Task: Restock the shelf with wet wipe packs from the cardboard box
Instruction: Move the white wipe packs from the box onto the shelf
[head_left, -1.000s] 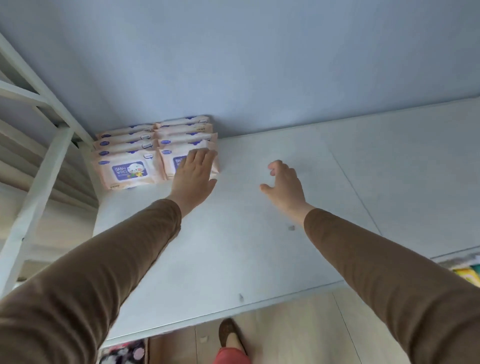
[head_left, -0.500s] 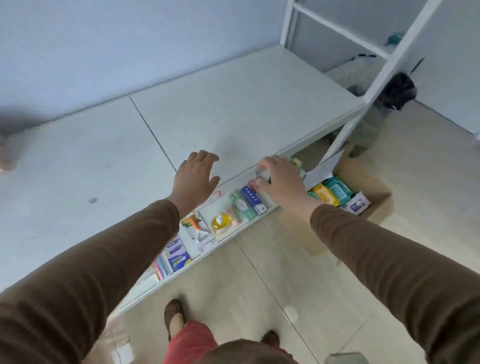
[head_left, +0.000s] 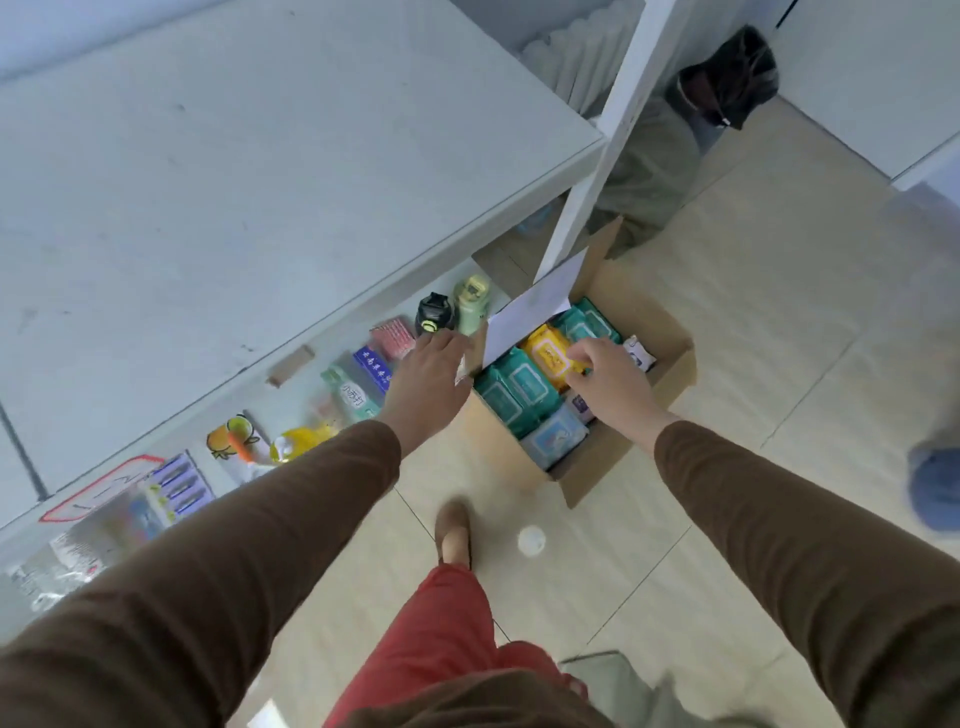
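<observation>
Cardboard box on floor beside shelf, holding wet wipe packs. R. hand: fingers curled on yellow pack. L. hand: fingers relaxed, over box edge.

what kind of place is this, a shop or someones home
Most likely a small shop or its stockroom. White metal shelving has assorted packaged goods lined up on the lower level, and an open cardboard box of wet wipe packs sits on the tiled floor.

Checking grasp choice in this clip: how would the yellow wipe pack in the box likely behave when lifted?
The yellow wipe pack looks like a soft film pouch, so it would probably flex rather than stay stiff. Its glossy wrap may be slippery. Packed tight between teal packs, it may drag on them.
</observation>
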